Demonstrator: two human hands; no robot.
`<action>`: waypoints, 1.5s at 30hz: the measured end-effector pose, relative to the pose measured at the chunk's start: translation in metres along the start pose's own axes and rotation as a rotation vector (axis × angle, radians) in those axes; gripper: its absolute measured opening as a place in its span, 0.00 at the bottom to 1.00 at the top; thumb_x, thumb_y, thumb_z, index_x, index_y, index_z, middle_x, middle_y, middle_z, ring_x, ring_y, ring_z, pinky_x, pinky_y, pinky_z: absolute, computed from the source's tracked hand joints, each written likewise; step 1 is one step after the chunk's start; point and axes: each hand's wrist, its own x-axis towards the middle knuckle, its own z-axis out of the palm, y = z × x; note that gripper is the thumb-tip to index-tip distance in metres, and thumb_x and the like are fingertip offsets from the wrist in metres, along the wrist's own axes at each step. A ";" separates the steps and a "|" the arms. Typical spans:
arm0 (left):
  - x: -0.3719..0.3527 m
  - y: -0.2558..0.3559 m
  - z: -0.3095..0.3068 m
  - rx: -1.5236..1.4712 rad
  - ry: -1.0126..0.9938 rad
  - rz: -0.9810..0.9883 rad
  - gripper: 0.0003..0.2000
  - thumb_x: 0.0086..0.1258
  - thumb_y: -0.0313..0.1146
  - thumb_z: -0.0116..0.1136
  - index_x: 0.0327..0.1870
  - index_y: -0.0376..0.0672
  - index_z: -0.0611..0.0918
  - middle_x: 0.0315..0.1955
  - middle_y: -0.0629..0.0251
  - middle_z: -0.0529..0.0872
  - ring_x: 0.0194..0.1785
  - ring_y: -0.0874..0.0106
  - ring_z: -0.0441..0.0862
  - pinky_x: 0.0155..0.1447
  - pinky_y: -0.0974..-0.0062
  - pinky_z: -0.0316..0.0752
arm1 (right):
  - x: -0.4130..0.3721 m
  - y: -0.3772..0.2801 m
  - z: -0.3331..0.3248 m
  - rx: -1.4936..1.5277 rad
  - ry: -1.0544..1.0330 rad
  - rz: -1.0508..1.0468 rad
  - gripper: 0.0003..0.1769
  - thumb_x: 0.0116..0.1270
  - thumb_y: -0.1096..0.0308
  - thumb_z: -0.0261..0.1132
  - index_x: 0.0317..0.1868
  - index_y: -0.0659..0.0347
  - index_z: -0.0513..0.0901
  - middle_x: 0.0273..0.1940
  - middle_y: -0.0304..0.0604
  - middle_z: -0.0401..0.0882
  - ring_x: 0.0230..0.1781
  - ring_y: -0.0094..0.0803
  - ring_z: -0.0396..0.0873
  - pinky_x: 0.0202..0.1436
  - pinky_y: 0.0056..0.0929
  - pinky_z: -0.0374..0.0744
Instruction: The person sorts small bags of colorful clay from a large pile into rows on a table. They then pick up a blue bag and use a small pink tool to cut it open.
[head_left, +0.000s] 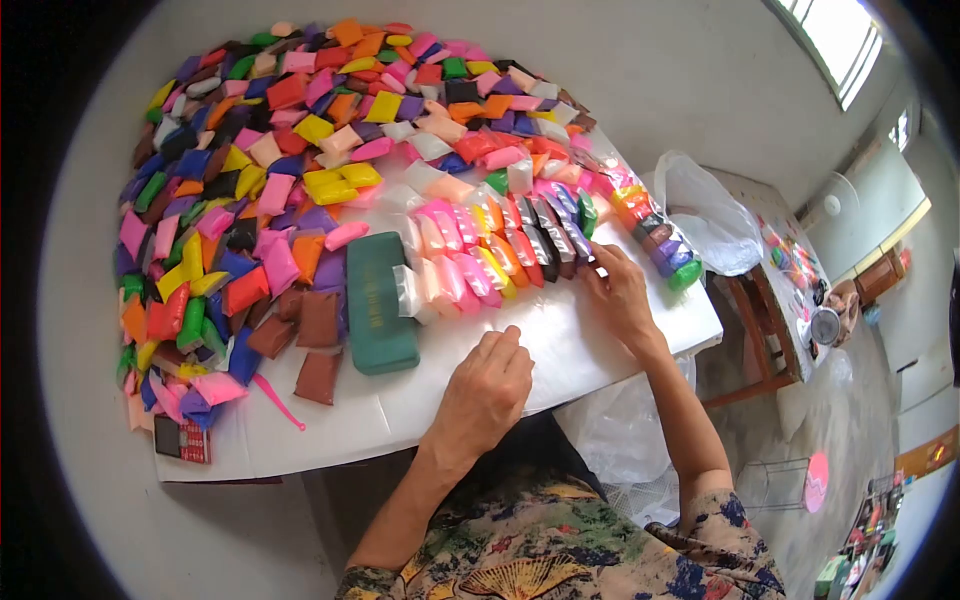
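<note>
Side by side on the white table (540,352) lie two rows of small clear-wrapped packets (490,270), which look like coloured modelling clay, running from pale pink through yellow, orange, red and black to blue. At their right end my right hand (622,290) has its fingers bent onto the near end of a dark blue packet (566,222). My left hand (488,385) is curled into a loose fist near the front edge, just below the rows, and no object shows in it. A green case (383,310) lies left of the rows.
A big heap of loose coloured packets (280,190) covers the left and back. Right of my right hand runs a filled clear sleeve of packets (655,235), beside a clear plastic bag (705,220). A red calculator-like device (182,440) is at the front left corner.
</note>
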 end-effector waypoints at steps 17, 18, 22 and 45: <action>-0.002 -0.005 -0.001 0.147 -0.075 0.109 0.08 0.66 0.28 0.61 0.40 0.31 0.81 0.51 0.45 0.80 0.52 0.53 0.78 0.62 0.63 0.74 | 0.144 -0.161 0.041 0.012 -0.204 -0.476 0.14 0.65 0.66 0.63 0.47 0.64 0.85 0.43 0.52 0.85 0.43 0.52 0.84 0.50 0.48 0.79; -0.003 -0.004 0.000 0.093 -0.087 0.065 0.09 0.66 0.28 0.61 0.41 0.31 0.81 0.51 0.45 0.80 0.53 0.53 0.77 0.63 0.64 0.74 | 0.162 -0.166 0.057 0.007 -0.244 -0.502 0.13 0.63 0.66 0.63 0.44 0.63 0.86 0.41 0.53 0.85 0.43 0.53 0.84 0.50 0.48 0.79; -0.002 -0.005 0.000 0.074 -0.114 0.063 0.09 0.66 0.28 0.61 0.41 0.31 0.82 0.52 0.46 0.80 0.55 0.54 0.77 0.65 0.63 0.72 | 0.218 -0.204 0.119 -0.080 -0.380 -0.552 0.10 0.60 0.66 0.62 0.38 0.62 0.85 0.40 0.52 0.86 0.45 0.52 0.83 0.52 0.47 0.78; -0.006 -0.009 0.010 0.067 -0.003 0.075 0.09 0.65 0.29 0.59 0.40 0.32 0.82 0.49 0.47 0.82 0.57 0.55 0.77 0.65 0.63 0.73 | 0.248 -0.241 0.126 0.235 -0.513 -0.462 0.27 0.63 0.58 0.69 0.62 0.61 0.80 0.47 0.46 0.87 0.41 0.37 0.86 0.52 0.44 0.81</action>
